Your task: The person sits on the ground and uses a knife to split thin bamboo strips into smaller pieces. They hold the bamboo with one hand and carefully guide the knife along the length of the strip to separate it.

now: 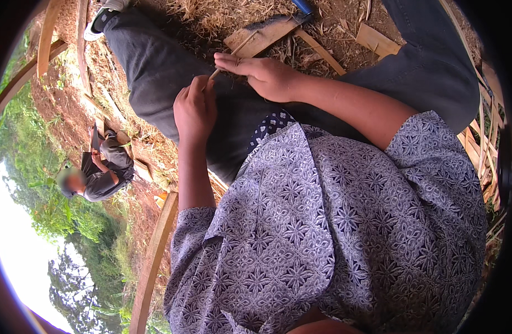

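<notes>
Left hand (194, 108) clenched on a thin wooden stick (245, 43), right hand (265, 75) laid flat across it.
The stick is slender, pale brown, nearly straight and bare of bark where it shows; it slants up and away from the left fist above the dark trousers (150, 61), its far part over a flat tan piece (270, 38) with a blackened edge. The right fingers are extended, not curled around it.

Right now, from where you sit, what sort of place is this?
Probably a rough outdoor spot for working wood or bamboo: pale shavings lie scattered about, a cut piece of wood lies beyond the hands, and green trees grow in the background.
</notes>
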